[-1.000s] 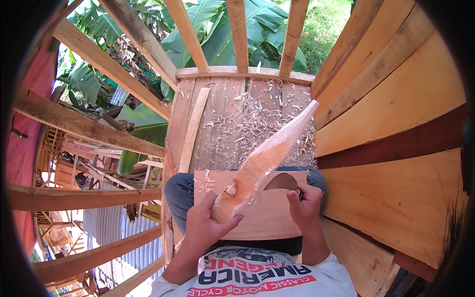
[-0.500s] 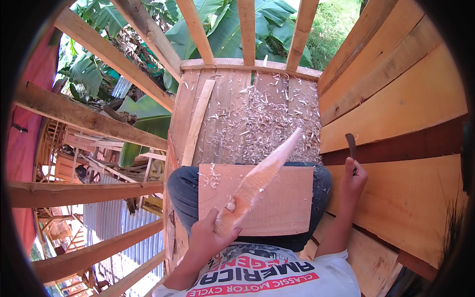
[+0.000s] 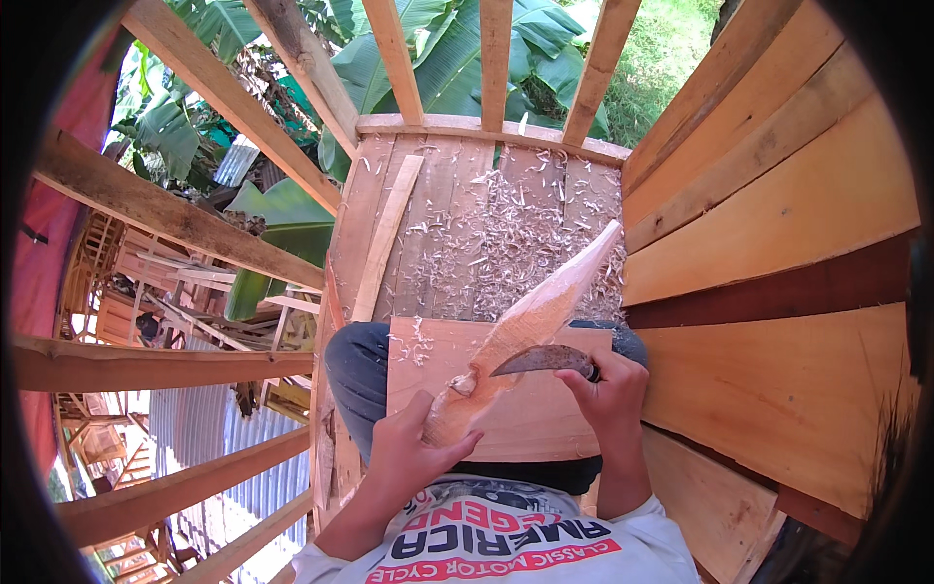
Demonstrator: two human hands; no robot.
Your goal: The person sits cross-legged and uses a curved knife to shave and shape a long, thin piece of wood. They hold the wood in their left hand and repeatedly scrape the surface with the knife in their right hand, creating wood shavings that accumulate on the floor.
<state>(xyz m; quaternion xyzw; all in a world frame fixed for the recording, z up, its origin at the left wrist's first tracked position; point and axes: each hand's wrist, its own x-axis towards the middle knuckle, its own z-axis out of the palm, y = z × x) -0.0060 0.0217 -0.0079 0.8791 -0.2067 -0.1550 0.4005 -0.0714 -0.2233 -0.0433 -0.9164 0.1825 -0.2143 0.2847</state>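
Note:
My left hand (image 3: pixel 413 446) grips the near, thick end of a pale wood carving (image 3: pixel 530 326), long and pointed, with a small knob near that end. The carving slants away to the right, its tip over the floor beyond my knees. In my right hand (image 3: pixel 611 394) is a curved carving knife (image 3: pixel 540 360) with a dark blade; my fingers wrap its handle. The blade lies across the carving just past the knob, pointing left; whether it bites the wood I cannot tell. Below both, a flat wooden board (image 3: pixel 545 423) rests on my lap.
Curly wood shavings (image 3: pixel 525 238) litter the plank floor ahead, and a few lie on the board. A loose wooden strip (image 3: pixel 389 238) lies at the floor's left side. Slatted rails (image 3: pixel 165 365) stand to the left and front; a plank wall (image 3: pixel 769 380) rises close on the right.
My right hand has brought the knife from beside the right wall inward and down onto the carving. The carving's tip has shifted a little farther out and to the right.

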